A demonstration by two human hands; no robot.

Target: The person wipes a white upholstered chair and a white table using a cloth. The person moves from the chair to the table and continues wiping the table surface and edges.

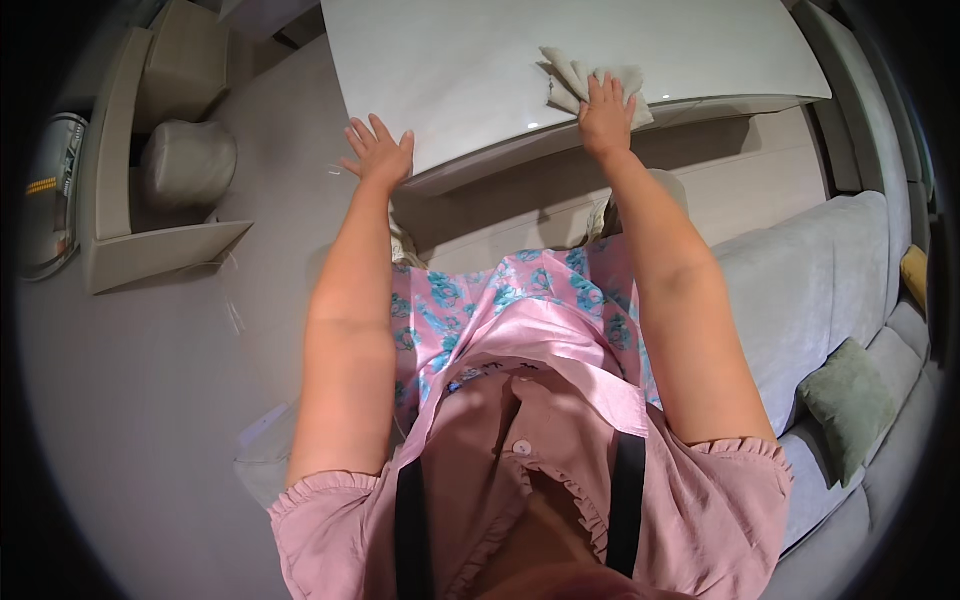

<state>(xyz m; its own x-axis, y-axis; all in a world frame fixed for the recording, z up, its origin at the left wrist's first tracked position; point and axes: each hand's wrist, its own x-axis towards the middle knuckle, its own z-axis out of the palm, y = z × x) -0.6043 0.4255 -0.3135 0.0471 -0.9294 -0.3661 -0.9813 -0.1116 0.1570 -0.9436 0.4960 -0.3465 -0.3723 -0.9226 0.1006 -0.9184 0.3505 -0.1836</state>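
A light grey-beige cloth (pixel 564 84), folded and crumpled, lies on the glossy white tabletop (pixel 450 82) near its front edge. Flat on the cloth rests my right hand (pixel 607 120), its fingers stretched out over the fabric and not closed on it. My left hand (pixel 380 155) is at the table's near left corner with fingers spread, holding nothing; part of the palm overlaps the corner. Whether the left palm presses on the table cannot be told.
On the right is a grey sofa (pixel 810 262) with a green cushion (pixel 851 409). A beige open-fronted furniture piece (pixel 112 150) with a round grey pouf (pixel 189 163) stands at the left. Under the tabletop's front edge runs a recessed base (pixel 480 217).
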